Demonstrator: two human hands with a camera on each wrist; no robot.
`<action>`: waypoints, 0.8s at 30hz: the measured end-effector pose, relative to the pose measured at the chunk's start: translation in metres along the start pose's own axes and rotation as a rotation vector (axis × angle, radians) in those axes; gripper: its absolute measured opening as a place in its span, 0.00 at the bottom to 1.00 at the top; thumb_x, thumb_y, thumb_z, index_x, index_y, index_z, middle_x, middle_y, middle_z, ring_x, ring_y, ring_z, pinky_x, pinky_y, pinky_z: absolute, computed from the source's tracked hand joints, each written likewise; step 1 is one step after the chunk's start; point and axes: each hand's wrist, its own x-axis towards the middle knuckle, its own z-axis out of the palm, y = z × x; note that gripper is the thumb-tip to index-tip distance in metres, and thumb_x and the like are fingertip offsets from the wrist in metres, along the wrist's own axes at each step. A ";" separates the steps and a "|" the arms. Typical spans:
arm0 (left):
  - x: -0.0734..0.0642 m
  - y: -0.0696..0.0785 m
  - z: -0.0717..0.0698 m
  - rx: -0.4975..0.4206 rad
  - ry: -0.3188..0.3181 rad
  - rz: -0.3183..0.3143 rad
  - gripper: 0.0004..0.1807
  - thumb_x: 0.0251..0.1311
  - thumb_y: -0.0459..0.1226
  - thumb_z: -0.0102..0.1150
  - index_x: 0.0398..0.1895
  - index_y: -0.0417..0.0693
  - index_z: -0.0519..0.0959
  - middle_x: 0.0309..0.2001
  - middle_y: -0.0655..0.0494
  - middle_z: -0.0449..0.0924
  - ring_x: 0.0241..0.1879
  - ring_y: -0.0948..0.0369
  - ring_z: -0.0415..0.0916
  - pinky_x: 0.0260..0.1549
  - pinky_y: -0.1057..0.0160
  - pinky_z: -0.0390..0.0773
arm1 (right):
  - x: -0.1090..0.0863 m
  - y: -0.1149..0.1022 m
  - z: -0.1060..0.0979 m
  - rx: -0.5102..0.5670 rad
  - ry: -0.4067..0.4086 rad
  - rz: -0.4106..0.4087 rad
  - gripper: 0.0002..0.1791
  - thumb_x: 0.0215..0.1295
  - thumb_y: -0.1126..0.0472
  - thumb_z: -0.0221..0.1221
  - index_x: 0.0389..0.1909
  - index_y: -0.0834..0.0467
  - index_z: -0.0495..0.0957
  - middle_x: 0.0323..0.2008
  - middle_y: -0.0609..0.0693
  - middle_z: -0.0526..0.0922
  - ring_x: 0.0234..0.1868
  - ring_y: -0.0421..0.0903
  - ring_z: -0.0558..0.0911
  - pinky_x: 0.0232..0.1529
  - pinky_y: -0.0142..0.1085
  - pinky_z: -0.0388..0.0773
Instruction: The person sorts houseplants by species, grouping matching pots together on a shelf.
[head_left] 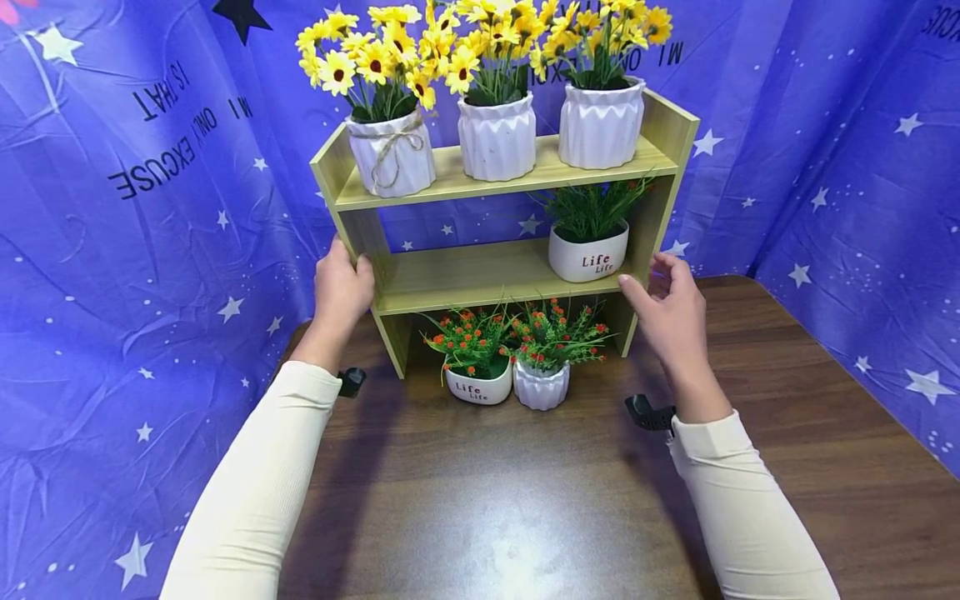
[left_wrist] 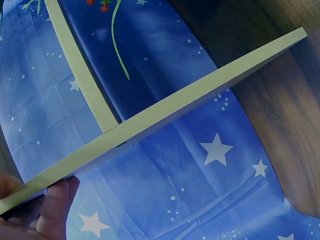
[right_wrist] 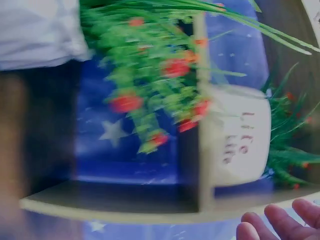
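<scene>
A small pale-wood shelf (head_left: 457, 279) stands on the table. My left hand (head_left: 341, 292) holds its left side panel; in the left wrist view the thumb and fingers (left_wrist: 54, 210) lie on opposite sides of the panel (left_wrist: 170, 107). My right hand (head_left: 672, 317) is beside the right panel, thumb at the front edge and fingers loosely bent on the outer side, gripping nothing. The right wrist view has the fingertips (right_wrist: 280, 222) right by the panel's edge. Nearest that hand, a white oval pot (head_left: 588, 254) of greenery marked "Life" sits on the middle board.
Three ribbed white pots (head_left: 497, 137) of yellow flowers line the top board. Below, an oval "Life" pot (head_left: 478, 387) and a ribbed pot (head_left: 542, 387), both with red-flowered greenery, stand on the brown wood table (head_left: 465, 500). A blue star-patterned cloth (head_left: 150, 333) hangs behind.
</scene>
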 end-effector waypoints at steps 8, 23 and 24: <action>0.000 -0.002 0.001 0.005 0.005 0.007 0.15 0.67 0.34 0.46 0.54 0.37 0.71 0.51 0.32 0.80 0.54 0.35 0.75 0.51 0.39 0.71 | -0.041 0.044 0.011 0.008 0.035 0.043 0.32 0.65 0.53 0.64 0.62 0.68 0.69 0.57 0.64 0.77 0.58 0.55 0.77 0.57 0.50 0.74; 0.001 -0.001 0.000 0.007 0.000 0.010 0.15 0.67 0.34 0.47 0.54 0.37 0.71 0.51 0.31 0.79 0.53 0.34 0.75 0.50 0.38 0.71 | -0.093 0.073 0.037 0.058 -0.063 0.176 0.30 0.65 0.55 0.64 0.62 0.67 0.68 0.60 0.65 0.74 0.60 0.61 0.75 0.58 0.52 0.73; 0.001 0.000 0.000 0.006 -0.004 0.008 0.16 0.67 0.34 0.46 0.54 0.37 0.71 0.51 0.32 0.79 0.53 0.34 0.75 0.50 0.38 0.71 | -0.096 0.074 0.040 0.059 -0.078 0.189 0.30 0.65 0.55 0.64 0.62 0.67 0.68 0.61 0.65 0.74 0.60 0.61 0.75 0.57 0.51 0.73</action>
